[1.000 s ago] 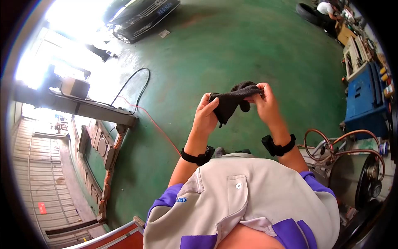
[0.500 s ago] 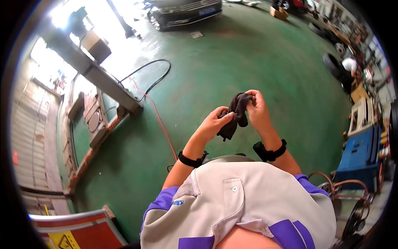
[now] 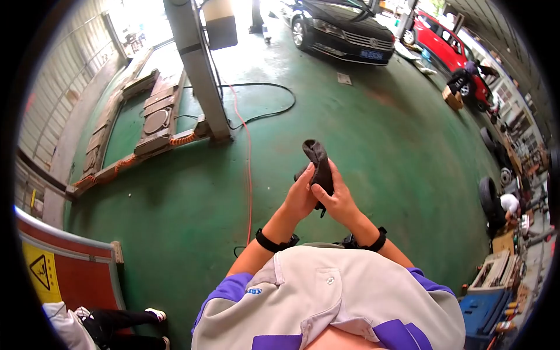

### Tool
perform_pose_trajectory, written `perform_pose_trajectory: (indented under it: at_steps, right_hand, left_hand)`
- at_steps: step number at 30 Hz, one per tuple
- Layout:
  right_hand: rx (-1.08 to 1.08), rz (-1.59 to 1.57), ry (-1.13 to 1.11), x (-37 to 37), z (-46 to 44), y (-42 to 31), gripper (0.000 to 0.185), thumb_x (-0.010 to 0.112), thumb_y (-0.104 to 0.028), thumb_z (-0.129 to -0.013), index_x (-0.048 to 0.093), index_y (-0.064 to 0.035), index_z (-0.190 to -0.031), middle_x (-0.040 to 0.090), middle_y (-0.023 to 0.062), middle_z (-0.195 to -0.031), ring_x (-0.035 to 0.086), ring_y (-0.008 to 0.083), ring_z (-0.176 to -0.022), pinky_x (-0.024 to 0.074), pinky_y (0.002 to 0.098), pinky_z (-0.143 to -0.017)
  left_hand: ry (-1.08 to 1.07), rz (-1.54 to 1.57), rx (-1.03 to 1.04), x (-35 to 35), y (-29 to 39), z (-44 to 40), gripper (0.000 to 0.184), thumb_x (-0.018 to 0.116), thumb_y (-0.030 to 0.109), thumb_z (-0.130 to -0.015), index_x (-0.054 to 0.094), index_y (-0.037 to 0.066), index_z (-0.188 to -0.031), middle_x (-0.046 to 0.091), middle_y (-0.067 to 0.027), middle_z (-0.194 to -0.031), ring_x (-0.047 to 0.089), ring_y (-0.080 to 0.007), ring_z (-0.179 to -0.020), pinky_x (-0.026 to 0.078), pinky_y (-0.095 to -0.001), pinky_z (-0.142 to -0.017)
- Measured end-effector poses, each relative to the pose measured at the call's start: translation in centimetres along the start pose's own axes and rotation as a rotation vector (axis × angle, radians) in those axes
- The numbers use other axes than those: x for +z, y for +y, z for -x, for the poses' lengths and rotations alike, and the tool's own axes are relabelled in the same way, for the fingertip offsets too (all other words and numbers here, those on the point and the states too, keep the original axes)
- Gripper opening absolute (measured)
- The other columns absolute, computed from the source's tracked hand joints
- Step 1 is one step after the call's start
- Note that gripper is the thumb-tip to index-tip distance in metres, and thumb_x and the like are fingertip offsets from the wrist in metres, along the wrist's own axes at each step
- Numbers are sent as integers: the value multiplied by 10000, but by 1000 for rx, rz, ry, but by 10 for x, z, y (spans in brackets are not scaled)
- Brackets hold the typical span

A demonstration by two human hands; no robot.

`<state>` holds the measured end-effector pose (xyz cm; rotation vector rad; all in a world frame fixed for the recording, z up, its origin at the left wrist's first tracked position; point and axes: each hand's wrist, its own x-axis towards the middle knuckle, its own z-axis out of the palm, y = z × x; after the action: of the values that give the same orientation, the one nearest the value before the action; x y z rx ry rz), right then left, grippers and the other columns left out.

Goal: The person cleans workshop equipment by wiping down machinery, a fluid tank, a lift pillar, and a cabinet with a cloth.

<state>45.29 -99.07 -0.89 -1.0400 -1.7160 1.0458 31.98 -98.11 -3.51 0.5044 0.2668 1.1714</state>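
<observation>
Both my hands are pressed around a dark bundle of knitted fabric that looks like gloves (image 3: 319,162), held out in front of my chest above the floor. My left hand (image 3: 300,195) wraps its left side, and my right hand (image 3: 340,201) closes on the right with the thumb across the front. A folded, rounded end of the fabric sticks up past my fingertips, and a small piece hangs below. Much of the bundle is hidden between my palms. A black band circles each wrist.
A lift post (image 3: 201,76) stands left, with a black hose (image 3: 280,86) and red hose (image 3: 249,175) on the green floor (image 3: 373,146). Ahead are a black car (image 3: 344,35) and a red car (image 3: 437,38). A person (image 3: 76,326) is lower left; others are at right.
My hands have come together around the gloves, which were stretched between them before. The fabric now points upward. My view has turned, bringing the red car and a person at lower left into sight.
</observation>
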Motion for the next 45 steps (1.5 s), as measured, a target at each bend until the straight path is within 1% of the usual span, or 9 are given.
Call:
perform_pose_trajectory:
  at_steps: [9, 12, 18, 23, 27, 30, 33, 40, 45]
  right_hand:
    - [-87, -244, -67, 18, -90, 38, 428, 472, -168, -978, 385, -30, -1374, 572, 134, -1161, 546, 204, -1054, 424, 306, -942]
    - [-105, -344, -85, 10, -133, 54, 364, 418, -142, -983, 455, 0, -1316, 596, 107, -1122, 550, 161, -1007, 444, 288, -905]
    - [-50, -508, 21, -27, -220, 109, 318, 368, -130, -992, 500, 25, -1236, 604, 83, -1102, 568, 137, -977, 456, 273, -893]
    - [15, -679, 146, -68, -294, 137, 282, 366, -120, -1003, 491, 36, -1202, 603, 70, -1079, 577, 115, -972, 474, 263, -885]
    - [118, -824, 45, -70, -325, 132, 292, 423, -143, -1000, 466, 40, -1224, 595, 69, -1077, 572, 109, -969, 479, 261, -875]
    - [137, -802, -43, -52, -347, 121, 448, 617, -178, -925, 420, 18, -1276, 564, 62, -1124, 537, 101, -1002, 461, 254, -888]
    - [44, -693, -87, -22, -372, 130, 503, 696, -171, -868, 450, 6, -1270, 579, 59, -1117, 538, 96, -1000, 453, 254, -894]
    - [184, -884, -212, 28, -441, 121, 287, 635, -115, -899, 563, 0, -1152, 617, 23, -1016, 563, 94, -928, 471, 251, -848]
    - [86, -750, -168, 80, -507, 118, 214, 618, -97, -907, 590, -23, -1105, 618, 8, -991, 562, 91, -912, 467, 246, -845]
  left_hand:
    - [28, -329, 136, -26, 50, -39, 585, 281, 491, -1017, 341, 58, -1405, 489, -56, -1324, 484, -170, -1209, 382, -351, -1026]
    - [35, -352, 166, -50, 59, -71, 568, 379, 438, -1011, 332, 26, -1401, 469, -49, -1343, 431, -151, -1255, 340, -321, -1063]
    - [59, -681, 31, -53, 96, -168, 555, 675, 204, -882, 403, 6, -1324, 546, -26, -1117, 518, -115, -1001, 435, -249, -864]
    - [188, -1176, 137, -56, 108, -243, 552, 695, 36, -833, 436, -3, -1318, 566, 11, -934, 514, -48, -757, 434, -194, -637]
    - [308, -1198, 244, -74, 117, -259, 382, 670, 14, -841, 554, 10, -1205, 563, 32, -863, 494, -29, -720, 421, -187, -612]
    - [337, -1132, 236, -98, 139, -266, 317, 646, 11, -857, 581, 17, -1167, 571, -3, -960, 513, -61, -800, 439, -218, -679]
    - [250, -1540, 614, -117, 163, -277, 250, 617, 34, -893, 597, 25, -1142, 548, -51, -1104, 521, -116, -953, 440, -258, -812]
    - [429, -832, 352, -146, 230, -283, 330, 603, 86, -921, 535, 44, -1241, 519, -56, -1220, 498, -149, -1078, 413, -274, -930]
    - [380, -957, 514, -203, 287, -296, 415, 556, 57, -939, 440, 45, -1336, 531, -50, -1238, 497, -150, -1139, 391, -297, -998]
